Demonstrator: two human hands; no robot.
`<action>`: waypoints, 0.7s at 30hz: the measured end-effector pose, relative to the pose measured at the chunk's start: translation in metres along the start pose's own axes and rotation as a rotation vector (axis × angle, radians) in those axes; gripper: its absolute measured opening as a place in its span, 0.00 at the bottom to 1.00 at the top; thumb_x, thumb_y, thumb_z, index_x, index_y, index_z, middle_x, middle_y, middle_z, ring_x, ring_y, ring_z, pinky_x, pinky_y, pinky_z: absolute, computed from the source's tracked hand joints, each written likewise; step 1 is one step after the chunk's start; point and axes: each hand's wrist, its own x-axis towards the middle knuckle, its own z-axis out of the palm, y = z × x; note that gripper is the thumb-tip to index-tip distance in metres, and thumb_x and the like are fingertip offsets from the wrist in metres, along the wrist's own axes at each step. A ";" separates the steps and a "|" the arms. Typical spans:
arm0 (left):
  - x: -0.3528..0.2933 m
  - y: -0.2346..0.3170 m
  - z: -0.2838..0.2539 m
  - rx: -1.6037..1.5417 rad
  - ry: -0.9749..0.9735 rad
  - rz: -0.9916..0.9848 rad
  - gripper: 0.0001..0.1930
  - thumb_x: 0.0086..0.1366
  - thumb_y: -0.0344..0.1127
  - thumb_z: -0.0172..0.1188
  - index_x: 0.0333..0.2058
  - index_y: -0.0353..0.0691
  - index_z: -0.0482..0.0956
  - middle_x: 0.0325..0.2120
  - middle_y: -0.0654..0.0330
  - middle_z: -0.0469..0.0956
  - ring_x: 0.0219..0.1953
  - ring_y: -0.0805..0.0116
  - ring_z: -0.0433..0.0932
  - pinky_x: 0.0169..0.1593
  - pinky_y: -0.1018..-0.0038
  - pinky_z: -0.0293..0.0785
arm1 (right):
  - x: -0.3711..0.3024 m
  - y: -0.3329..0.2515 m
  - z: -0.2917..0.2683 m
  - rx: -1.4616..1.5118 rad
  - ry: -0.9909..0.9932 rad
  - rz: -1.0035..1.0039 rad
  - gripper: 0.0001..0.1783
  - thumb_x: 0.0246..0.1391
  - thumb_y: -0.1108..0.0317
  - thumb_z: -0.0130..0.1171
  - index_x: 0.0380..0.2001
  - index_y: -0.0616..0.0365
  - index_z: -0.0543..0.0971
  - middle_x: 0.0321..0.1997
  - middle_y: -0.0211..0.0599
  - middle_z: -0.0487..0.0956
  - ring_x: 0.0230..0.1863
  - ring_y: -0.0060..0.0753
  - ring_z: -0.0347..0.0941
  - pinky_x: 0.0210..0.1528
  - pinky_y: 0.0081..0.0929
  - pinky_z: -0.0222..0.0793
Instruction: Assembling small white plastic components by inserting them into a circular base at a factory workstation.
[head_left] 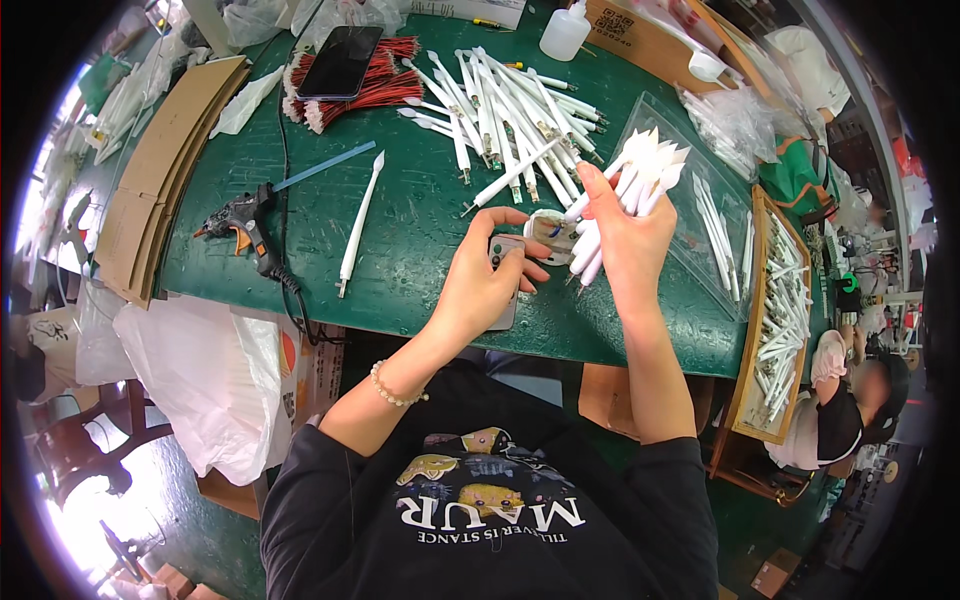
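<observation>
My right hand grips a bundle of white electric candle sticks, their pale flame-shaped tips pointing up and away. To its left, my left hand is held over a grey remote-like device with buttons, fingers curved and apart with nothing visible between them. A small rounded object, too unclear to name, lies between the two hands. Beyond them is a loose heap of similar candle sticks, some showing metal contacts at their lower ends. One single candle stick lies apart on the left of the green table.
A glue gun with a cable lies at left, beside stacked cardboard. A black phone rests on red wires. At right are a clear tray and a wooden tray of sticks. Another person sits far right.
</observation>
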 end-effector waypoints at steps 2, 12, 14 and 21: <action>0.000 -0.001 0.000 -0.007 -0.002 0.001 0.16 0.65 0.22 0.44 0.51 0.31 0.60 0.38 0.47 0.78 0.33 0.67 0.80 0.34 0.76 0.75 | 0.000 0.000 -0.002 0.010 -0.001 -0.030 0.13 0.51 0.64 0.68 0.27 0.61 0.75 0.20 0.28 0.74 0.21 0.14 0.68 0.23 0.15 0.60; 0.000 0.000 0.000 0.002 0.000 0.004 0.15 0.65 0.22 0.45 0.51 0.32 0.60 0.37 0.47 0.79 0.33 0.67 0.80 0.34 0.76 0.75 | 0.000 -0.001 0.000 0.016 0.002 -0.009 0.13 0.51 0.64 0.68 0.27 0.61 0.75 0.21 0.27 0.75 0.22 0.14 0.69 0.24 0.15 0.61; 0.000 -0.001 0.000 0.002 0.006 -0.004 0.15 0.65 0.22 0.45 0.51 0.32 0.60 0.37 0.47 0.79 0.33 0.67 0.81 0.34 0.76 0.75 | -0.001 -0.001 0.000 0.008 0.000 -0.015 0.13 0.51 0.64 0.68 0.27 0.61 0.75 0.21 0.27 0.75 0.22 0.14 0.69 0.24 0.15 0.61; 0.000 -0.002 -0.001 0.000 -0.001 -0.001 0.15 0.65 0.22 0.44 0.50 0.33 0.60 0.37 0.47 0.79 0.33 0.67 0.81 0.34 0.76 0.75 | 0.000 -0.001 0.000 0.025 0.009 -0.022 0.14 0.51 0.64 0.68 0.27 0.61 0.75 0.21 0.27 0.74 0.22 0.14 0.69 0.24 0.15 0.60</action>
